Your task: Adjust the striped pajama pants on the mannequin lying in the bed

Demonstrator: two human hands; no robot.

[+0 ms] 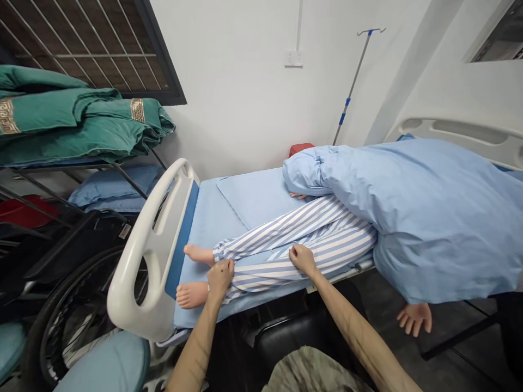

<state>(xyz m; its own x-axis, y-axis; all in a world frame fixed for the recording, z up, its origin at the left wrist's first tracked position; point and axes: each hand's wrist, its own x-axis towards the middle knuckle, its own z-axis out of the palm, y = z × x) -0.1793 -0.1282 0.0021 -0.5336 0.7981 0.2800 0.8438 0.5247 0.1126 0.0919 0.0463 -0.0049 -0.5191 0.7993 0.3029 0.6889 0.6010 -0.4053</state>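
A patient manikin in blue-and-white striped pajama pants [261,275] lies on a bed with a light blue sheet [253,190]. Its two bare feet [193,295] point toward the white footboard. My left hand [220,277] is closed on the pants at the ankle of the nearer leg. Farther up that same leg, around the knee, my right hand [302,258] is a fist with pants fabric in it. A light blue quilt [441,218] covers the upper body. One manikin hand [414,318] hangs out below the quilt over the bed's near side.
The white footboard [134,261] stands at the left, with a wheelchair [57,326] beyond it. Folded green bedding [81,120] lies on a rack. An IV pole [351,87] rises behind the bed. Blue stools [106,365] are at lower left, a black chair [294,332] before me.
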